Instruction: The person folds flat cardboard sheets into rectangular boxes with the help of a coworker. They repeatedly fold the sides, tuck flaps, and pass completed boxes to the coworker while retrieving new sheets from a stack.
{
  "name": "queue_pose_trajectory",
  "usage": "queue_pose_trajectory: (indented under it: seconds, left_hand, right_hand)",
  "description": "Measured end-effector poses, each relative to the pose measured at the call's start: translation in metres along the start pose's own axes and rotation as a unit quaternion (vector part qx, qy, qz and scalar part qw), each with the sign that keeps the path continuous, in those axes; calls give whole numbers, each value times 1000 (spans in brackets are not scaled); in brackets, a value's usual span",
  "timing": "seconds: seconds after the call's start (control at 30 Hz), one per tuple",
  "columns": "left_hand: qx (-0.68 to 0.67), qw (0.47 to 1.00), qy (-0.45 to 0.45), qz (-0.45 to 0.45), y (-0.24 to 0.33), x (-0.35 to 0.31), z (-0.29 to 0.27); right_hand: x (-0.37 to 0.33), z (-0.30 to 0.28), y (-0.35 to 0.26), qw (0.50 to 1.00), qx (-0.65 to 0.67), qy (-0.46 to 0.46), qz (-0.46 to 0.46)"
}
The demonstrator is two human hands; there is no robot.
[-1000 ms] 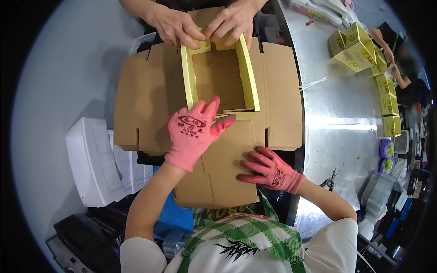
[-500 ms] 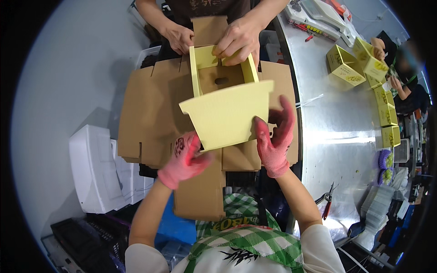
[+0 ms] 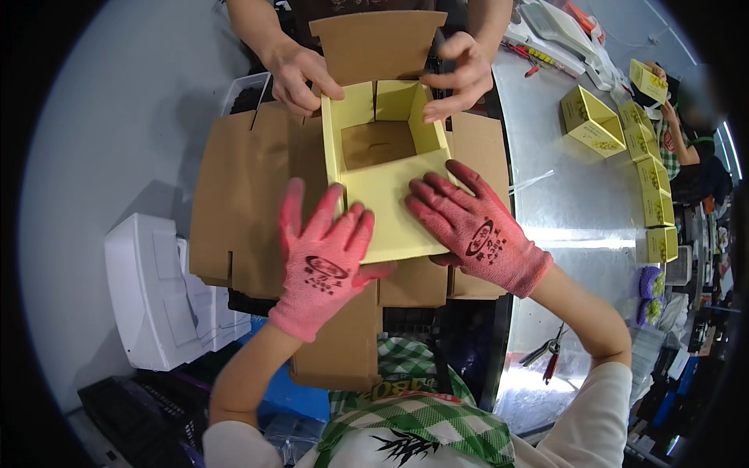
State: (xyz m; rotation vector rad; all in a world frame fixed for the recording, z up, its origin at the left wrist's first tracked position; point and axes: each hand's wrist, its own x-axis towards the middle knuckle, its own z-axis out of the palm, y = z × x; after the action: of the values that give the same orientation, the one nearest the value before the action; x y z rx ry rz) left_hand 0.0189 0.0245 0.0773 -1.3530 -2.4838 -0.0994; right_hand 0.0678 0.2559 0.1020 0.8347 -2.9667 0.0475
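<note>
A pale yellow cardboard box (image 3: 431, 129) stands partly folded in front of me, its brown bottom showing inside and a wide front flap (image 3: 382, 218) leaning toward me. My right hand (image 3: 480, 230), in a pink glove, lies over the flap's right side, fingers on top and thumb tucked at the lower edge. Along the flap's left edge is my left hand (image 3: 324, 261), also gloved, with its fingers spread and slightly blurred. Across from me, another person's left-side hand (image 3: 300, 78) pinches the box's far left corner. That person's other hand (image 3: 460, 78) hovers open by the far right corner.
Flattened brown cardboard (image 3: 242, 195) lies stacked beneath the box. To the right, a metal table (image 3: 554, 226) carries finished yellow boxes (image 3: 593, 125), red-handled pliers (image 3: 552, 363) and a scale (image 3: 558, 35). A white plastic bin (image 3: 152, 296) stands at left. Another person works at far right.
The front flap has come down and toward me. My right hand has moved onto its top; my left has shifted up along its edge. The co-worker's right-side hand has left the box's inside.
</note>
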Motion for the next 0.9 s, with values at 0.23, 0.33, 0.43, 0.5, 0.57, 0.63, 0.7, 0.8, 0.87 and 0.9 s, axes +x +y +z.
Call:
queue_pose_trajectory:
  seconds: [0.23, 0.33, 0.43, 0.5, 0.57, 0.63, 0.7, 0.8, 0.87, 0.9]
  left_hand:
    - [-192, 941, -265, 90, -2, 57, -18]
    - [-451, 739, -500, 17, -7, 90, -4]
    - [-503, 682, -527, 72, -5, 76, 36]
    - [-481, 664, -568, 64, 1, 81, 36]
    - [-479, 630, -609, 60, 1, 89, 40]
    - [-476, 610, -630, 62, 0, 96, 41]
    - [-477, 605, -634, 68, -2, 100, 44]
    - [-489, 586, -643, 63, -2, 100, 53]
    - [-480, 591, -646, 57, -4, 101, 40]
    - [-473, 585, -657, 54, -4, 101, 35]
  right_hand:
    - [10, 5, 17, 988, 93, -90, -89]
    - [-2, 19, 2, 993, 96, -6, -71]
    - [-26, 36, -17, 947, 192, 254, 46]
    - [-38, 62, -32, 865, 260, 368, 221]
    - [-53, 93, -34, 832, 393, 190, 344]
    - [-50, 105, -33, 894, 308, 188, 265]
    - [-44, 106, -19, 868, 370, 158, 290]
    - [-43, 105, -12, 868, 366, 168, 290]
    - [-41, 102, -13, 864, 389, 168, 272]
    - [-40, 100, -14, 862, 399, 166, 266]
